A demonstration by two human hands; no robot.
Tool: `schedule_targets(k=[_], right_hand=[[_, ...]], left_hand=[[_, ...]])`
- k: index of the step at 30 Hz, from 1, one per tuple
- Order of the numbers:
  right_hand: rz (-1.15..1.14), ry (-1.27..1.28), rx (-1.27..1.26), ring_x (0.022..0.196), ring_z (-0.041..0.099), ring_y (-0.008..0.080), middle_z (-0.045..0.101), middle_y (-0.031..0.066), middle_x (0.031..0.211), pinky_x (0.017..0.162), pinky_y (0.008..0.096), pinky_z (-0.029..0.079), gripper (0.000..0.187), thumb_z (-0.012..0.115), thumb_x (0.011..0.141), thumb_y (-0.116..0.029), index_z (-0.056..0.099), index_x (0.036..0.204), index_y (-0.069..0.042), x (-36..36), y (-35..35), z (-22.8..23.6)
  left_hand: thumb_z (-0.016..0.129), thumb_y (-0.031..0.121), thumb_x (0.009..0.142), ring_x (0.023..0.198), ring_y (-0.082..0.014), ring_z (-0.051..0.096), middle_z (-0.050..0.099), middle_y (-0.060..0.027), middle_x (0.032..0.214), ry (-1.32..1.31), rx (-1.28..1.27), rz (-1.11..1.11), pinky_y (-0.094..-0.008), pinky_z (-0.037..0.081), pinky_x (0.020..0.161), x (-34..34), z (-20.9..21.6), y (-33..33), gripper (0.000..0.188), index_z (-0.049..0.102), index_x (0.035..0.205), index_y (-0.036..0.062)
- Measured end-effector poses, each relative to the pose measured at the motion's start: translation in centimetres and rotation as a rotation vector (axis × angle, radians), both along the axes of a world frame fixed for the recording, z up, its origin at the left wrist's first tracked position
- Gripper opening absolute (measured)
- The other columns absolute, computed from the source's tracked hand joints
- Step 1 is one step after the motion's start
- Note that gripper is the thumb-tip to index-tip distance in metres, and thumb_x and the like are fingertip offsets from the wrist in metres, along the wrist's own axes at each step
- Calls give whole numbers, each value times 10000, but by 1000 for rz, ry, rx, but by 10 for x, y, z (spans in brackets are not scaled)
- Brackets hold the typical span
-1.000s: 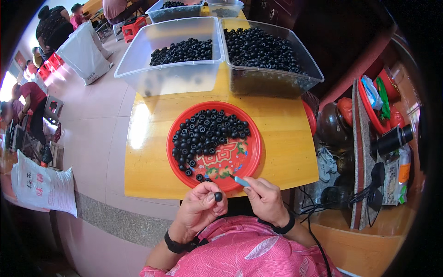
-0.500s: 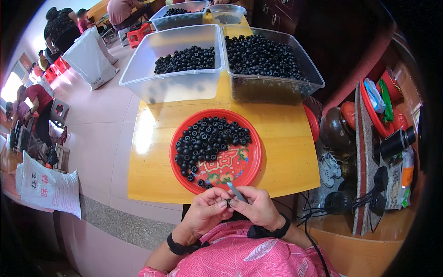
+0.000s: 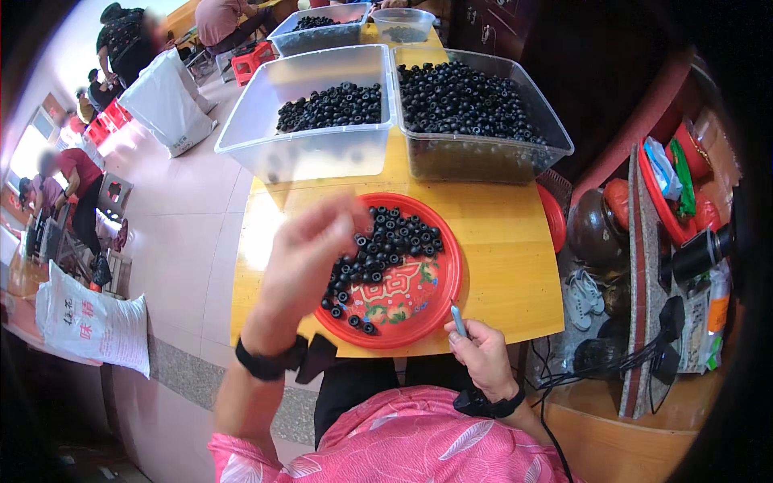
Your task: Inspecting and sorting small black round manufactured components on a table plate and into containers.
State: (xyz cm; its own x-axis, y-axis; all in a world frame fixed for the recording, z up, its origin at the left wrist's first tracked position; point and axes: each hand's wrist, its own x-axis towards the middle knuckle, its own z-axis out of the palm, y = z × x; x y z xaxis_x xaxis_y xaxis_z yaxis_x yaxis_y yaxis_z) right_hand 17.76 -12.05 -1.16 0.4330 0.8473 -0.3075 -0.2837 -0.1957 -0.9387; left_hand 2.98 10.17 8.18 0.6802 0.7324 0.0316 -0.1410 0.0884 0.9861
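Note:
My left hand [image 3: 306, 249] is raised over the left side of a round red tray [image 3: 448, 299], its fingers smeared by motion. Whether it holds anything cannot be made out. Small round black pieces with holes [image 3: 394, 241] lie heaped across the tray's far and left parts; my left hand hides some of them. Near the table's front edge, just right of the tray, my right hand [image 3: 485, 358] is closed on a slim grey tool [image 3: 458, 320]. Its tip points up and away from me.
Beyond the tray, two clear plastic bins [image 3: 322, 161] [image 3: 483, 167] of black pieces stand on the yellow wooden table [image 3: 507, 274]. Another bin [image 3: 318, 39] and a clear tub [image 3: 403, 18] are farther back. White sacks [image 3: 97, 322] stand left; cables [image 3: 596, 372] run right. People sit in the background.
My hands were together at the table's front edge, around a small black piece. The left has lifted up and away over the tray; the right has shifted right, keeping the grey tool.

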Motion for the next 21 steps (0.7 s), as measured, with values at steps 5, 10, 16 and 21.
schedule_targets(k=[5,10,16,21], right_hand=[[59,-114,-17,689,477,37,545,-19,752,603,193,397,167,568,857,-88,587,956,44,-1,2,0],[71,-252,6,673,465,37,530,-24,723,595,198,394,160,568,859,-102,588,941,34,-3,5,-4],[73,-313,-15,665,470,43,536,-11,704,591,212,403,162,568,856,-110,591,942,25,-7,3,-7],[90,-323,-22,667,481,47,539,-9,705,600,216,413,169,567,858,-116,590,949,24,-6,3,-8]], left_hand=[[665,18,694,702,-249,538,544,-96,745,606,834,103,-331,441,614,-44,-61,-44,149,662,841,40],[671,67,670,791,-272,501,539,-84,774,841,1034,19,-384,406,703,-44,-69,-56,160,682,830,65],[654,98,673,868,-257,487,529,-67,831,967,1020,-45,-395,346,761,-35,-71,-59,149,679,817,70],[646,89,664,874,-275,490,518,-90,846,940,956,-92,-399,340,744,-32,-72,-59,185,624,846,68]])
